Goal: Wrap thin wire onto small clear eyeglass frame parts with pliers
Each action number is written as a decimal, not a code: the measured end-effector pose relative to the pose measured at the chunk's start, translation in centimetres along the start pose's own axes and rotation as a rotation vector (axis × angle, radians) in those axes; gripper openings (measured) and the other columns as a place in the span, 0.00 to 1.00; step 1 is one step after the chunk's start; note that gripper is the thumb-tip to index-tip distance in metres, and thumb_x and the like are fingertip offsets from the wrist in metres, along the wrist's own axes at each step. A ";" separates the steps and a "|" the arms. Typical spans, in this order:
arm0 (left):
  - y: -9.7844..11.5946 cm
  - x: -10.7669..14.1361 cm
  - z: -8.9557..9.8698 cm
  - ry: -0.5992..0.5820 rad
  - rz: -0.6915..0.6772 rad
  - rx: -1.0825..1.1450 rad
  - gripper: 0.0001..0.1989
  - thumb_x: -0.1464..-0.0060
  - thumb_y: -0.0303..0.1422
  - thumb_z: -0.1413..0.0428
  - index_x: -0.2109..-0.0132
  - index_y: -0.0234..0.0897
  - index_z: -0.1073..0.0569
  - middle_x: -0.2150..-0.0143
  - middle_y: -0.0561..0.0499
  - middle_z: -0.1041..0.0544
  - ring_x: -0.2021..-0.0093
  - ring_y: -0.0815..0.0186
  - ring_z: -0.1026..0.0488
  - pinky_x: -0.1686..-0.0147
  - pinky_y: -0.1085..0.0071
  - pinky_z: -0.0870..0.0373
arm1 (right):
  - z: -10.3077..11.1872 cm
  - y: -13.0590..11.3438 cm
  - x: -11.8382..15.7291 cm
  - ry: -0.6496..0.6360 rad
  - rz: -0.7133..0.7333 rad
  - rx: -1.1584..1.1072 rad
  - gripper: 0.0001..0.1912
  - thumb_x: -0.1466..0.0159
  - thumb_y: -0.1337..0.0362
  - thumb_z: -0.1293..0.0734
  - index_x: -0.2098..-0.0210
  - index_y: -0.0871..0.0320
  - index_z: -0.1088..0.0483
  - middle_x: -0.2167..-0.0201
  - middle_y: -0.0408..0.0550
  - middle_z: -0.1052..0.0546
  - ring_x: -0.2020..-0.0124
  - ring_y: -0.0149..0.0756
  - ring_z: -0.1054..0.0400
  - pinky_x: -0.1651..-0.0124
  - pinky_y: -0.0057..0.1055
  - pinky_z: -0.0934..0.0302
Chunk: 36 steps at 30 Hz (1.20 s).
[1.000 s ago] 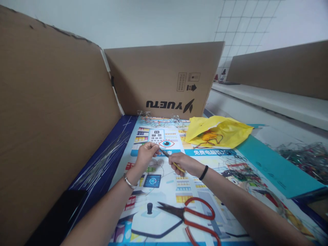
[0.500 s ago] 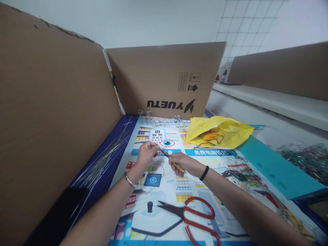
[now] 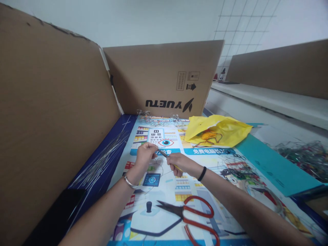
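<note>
My right hand is closed around a pair of pliers with yellow handles; their narrow metal jaws point up and left. At the tip of the jaws, my left hand is pinched, thumb against fingers. A thin wire curves down from between the hands over the printed sheet, and its end seems to lie in the left fingers, though it is very fine. Nearer to me, large scissors with red handles lie with blades nearly together, pointing left.
Straight wires lie in a bundle at left, beside a black object. A yellow bag with orange cord stands at back right. Wire pieces pile up far right. Cardboard walls enclose the back and left.
The view has shifted slightly. The pliers' yellow handles show less spread in my right hand, which sits in nearly the same place. My left hand keeps its pinch by the jaws.
</note>
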<state>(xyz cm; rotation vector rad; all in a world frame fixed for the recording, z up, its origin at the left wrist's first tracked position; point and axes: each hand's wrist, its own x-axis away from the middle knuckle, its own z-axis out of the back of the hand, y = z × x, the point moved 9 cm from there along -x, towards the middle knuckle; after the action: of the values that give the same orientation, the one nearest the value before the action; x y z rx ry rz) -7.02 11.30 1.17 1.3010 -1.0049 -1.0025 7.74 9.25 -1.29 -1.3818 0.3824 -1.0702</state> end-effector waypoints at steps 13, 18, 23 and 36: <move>0.0 -0.6 -1.1 -0.124 -0.048 -0.010 0.09 0.63 0.31 0.41 0.72 0.35 0.33 0.82 0.57 0.31 0.82 0.71 0.32 0.82 0.77 0.40 | 0.4 0.3 -0.4 -0.030 0.034 -0.098 0.09 0.44 0.60 0.41 0.74 0.60 0.37 0.86 0.38 0.34 0.89 0.27 0.39 0.90 0.21 0.49; 0.9 -0.9 -1.5 -0.237 -0.216 -0.131 0.06 0.57 0.31 0.45 0.68 0.36 0.33 0.76 0.55 0.29 0.77 0.69 0.29 0.76 0.75 0.36 | 0.5 0.3 -0.2 -0.070 0.000 -0.128 0.09 0.45 0.59 0.41 0.74 0.59 0.37 0.85 0.38 0.35 0.89 0.25 0.40 0.90 0.20 0.52; 2.7 -0.4 -1.4 -0.270 -0.458 -0.384 0.06 0.54 0.27 0.48 0.65 0.39 0.31 0.72 0.54 0.28 0.72 0.69 0.31 0.71 0.74 0.36 | 0.1 0.5 0.1 -0.101 -0.058 -0.114 0.11 0.45 0.58 0.41 0.74 0.60 0.36 0.84 0.38 0.35 0.90 0.23 0.42 0.91 0.19 0.55; 0.8 -1.8 -0.5 -0.183 -0.118 -0.040 0.13 0.64 0.26 0.43 0.68 0.36 0.38 0.84 0.62 0.36 0.85 0.75 0.41 0.83 0.78 0.45 | 2.4 -3.3 1.0 0.369 0.277 0.786 0.12 0.39 0.57 0.44 0.68 0.59 0.36 0.73 0.46 0.30 0.73 0.31 0.37 0.72 0.26 0.48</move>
<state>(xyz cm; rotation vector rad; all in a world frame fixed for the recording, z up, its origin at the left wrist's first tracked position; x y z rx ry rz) -7.04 13.21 1.91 1.2646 -1.0491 -1.2438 8.86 10.43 2.58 -0.4207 0.3501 -1.0752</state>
